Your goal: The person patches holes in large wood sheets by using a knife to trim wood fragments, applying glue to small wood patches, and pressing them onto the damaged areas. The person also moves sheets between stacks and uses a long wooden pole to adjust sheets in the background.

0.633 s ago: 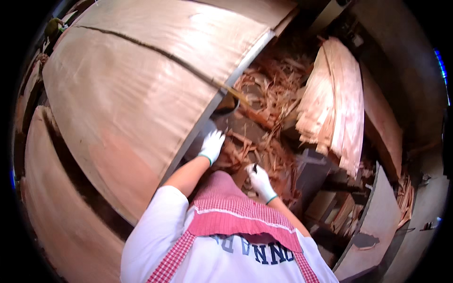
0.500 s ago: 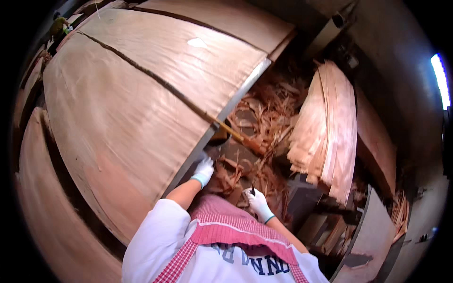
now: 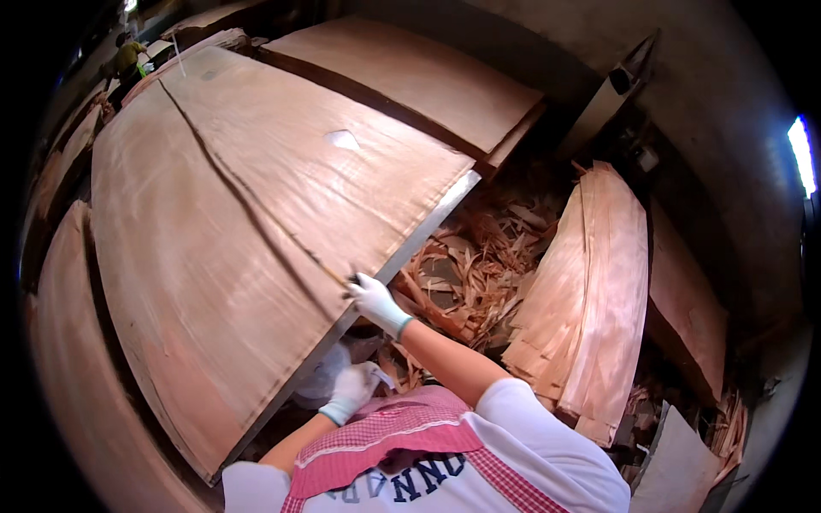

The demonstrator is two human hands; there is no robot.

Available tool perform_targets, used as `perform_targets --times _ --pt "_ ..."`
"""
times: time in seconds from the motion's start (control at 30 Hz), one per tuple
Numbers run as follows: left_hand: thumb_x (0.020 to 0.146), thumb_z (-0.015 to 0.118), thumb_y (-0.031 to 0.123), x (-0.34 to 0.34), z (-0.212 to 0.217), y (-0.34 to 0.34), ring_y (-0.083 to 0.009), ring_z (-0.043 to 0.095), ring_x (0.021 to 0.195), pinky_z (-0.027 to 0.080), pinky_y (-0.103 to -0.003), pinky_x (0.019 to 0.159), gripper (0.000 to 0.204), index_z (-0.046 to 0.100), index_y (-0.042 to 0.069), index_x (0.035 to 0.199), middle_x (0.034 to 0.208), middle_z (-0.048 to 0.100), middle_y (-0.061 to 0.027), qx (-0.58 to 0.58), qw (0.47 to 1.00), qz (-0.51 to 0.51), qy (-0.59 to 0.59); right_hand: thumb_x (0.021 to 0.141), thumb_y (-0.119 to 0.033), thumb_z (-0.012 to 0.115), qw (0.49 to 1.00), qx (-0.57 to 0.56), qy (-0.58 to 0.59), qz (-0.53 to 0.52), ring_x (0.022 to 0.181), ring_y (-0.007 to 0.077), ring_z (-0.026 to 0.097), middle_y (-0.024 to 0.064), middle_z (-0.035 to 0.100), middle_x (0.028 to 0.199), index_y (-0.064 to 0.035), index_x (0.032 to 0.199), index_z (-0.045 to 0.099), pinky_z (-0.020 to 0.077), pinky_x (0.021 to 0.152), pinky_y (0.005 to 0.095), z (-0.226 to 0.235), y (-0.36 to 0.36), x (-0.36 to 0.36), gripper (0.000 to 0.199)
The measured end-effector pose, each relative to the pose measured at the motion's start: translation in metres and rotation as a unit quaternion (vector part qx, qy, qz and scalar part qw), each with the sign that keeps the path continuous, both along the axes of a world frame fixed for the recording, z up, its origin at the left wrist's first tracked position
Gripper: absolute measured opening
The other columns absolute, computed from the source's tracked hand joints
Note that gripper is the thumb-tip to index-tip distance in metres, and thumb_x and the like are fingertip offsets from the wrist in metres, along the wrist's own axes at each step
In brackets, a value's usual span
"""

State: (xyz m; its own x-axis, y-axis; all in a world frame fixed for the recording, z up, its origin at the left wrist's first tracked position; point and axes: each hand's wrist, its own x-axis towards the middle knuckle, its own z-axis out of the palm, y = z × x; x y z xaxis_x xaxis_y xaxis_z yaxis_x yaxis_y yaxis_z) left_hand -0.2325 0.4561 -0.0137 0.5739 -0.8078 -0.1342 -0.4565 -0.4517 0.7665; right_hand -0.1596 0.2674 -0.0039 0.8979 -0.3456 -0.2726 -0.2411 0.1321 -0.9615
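A wide wood veneer sheet (image 3: 197,248) lies on a stack before me, with a long dark split running down to its near edge. At the end of that split is my right hand (image 3: 378,306), white-gloved and closed around a small dark tool (image 3: 352,281); its exact kind is too small to tell. Lower and to the left, close to my body, my left hand (image 3: 352,389), also gloved, has its fingers closed. A pale flat strip (image 3: 384,377) sticks out of them. Beside the left hand, below the sheet's edge, hangs a whitish translucent plastic bag (image 3: 318,380).
Torn veneer scraps (image 3: 470,274) cover the floor beyond the stack's edge. A pile of narrow veneer strips (image 3: 590,299) stands on the right. Another veneer stack (image 3: 410,73) lies at the back. A person (image 3: 126,58) is at the far left.
My right hand has moved up and left onto the sheet's edge with the dark tool. My left hand has dropped toward my body. The yellowish strip jutting past the edge no longer shows there.
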Motion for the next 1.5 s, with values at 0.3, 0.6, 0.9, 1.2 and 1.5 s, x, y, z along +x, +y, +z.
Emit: perform_targets --times 0.3,0.6,0.9,1.2,1.5 --pt "0.087 0.060 0.017 0.015 0.070 -0.067 -0.0392 0.062 0.073 0.046 -0.048 0.065 0.015 0.063 0.004 0.095 0.077 0.064 -0.0210 -0.067 0.934 0.314 -0.159 0.092 -0.030 0.058 0.947 -0.080 0.021 0.310 0.081 0.0309 0.064 0.0217 0.066 0.090 0.0009 0.103 0.060 0.0492 0.078 0.0402 0.079 -0.044 -0.081 0.034" --pt "0.084 0.068 0.022 -0.008 0.053 -0.111 -0.0377 0.066 0.080 0.050 -0.046 0.068 0.033 0.057 0.006 0.111 0.087 0.068 -0.0186 0.007 0.983 0.181 -0.019 0.087 -0.018 0.063 0.944 -0.294 -0.123 0.082 0.062 0.0206 0.054 0.0084 0.064 0.078 -0.0036 0.097 0.065 0.0477 0.060 0.0363 0.067 -0.317 -0.104 0.018" --pt "0.097 0.050 0.020 -0.009 0.121 -0.157 -0.0153 0.061 0.060 0.049 -0.029 0.056 0.024 0.064 0.001 0.100 0.068 0.063 -0.0088 -0.004 0.981 0.061 0.187 0.084 -0.011 0.062 0.814 -0.557 -0.157 0.053 0.101 0.0281 0.061 0.0125 0.064 0.103 -0.0119 0.110 0.063 0.0508 0.084 0.0380 0.163 -0.293 -0.118 0.026" --pt "0.095 0.052 0.021 -0.010 0.145 -0.121 -0.0269 0.065 0.071 0.050 -0.035 0.066 0.024 0.063 0.000 0.100 0.081 0.066 -0.0135 0.003 0.999 -0.049 -0.006 0.086 -0.024 0.064 0.808 -0.404 -0.127 0.410 0.090 0.0333 0.063 0.0120 0.062 0.093 -0.0113 0.102 0.059 0.0503 0.076 0.0445 0.125 -0.158 -0.147 0.021" --pt "0.093 0.063 0.015 -0.031 0.151 -0.078 -0.0168 0.064 0.095 0.050 -0.031 0.087 0.048 0.047 0.000 0.135 0.099 0.065 -0.0103 -0.200 0.916 0.225 0.266 0.087 -0.010 0.064 0.927 -0.197 -0.035 0.318 0.075 0.0114 0.055 0.0094 0.060 0.080 0.0000 0.101 0.062 0.0480 0.073 0.0289 0.131 -0.145 -0.127 0.017"
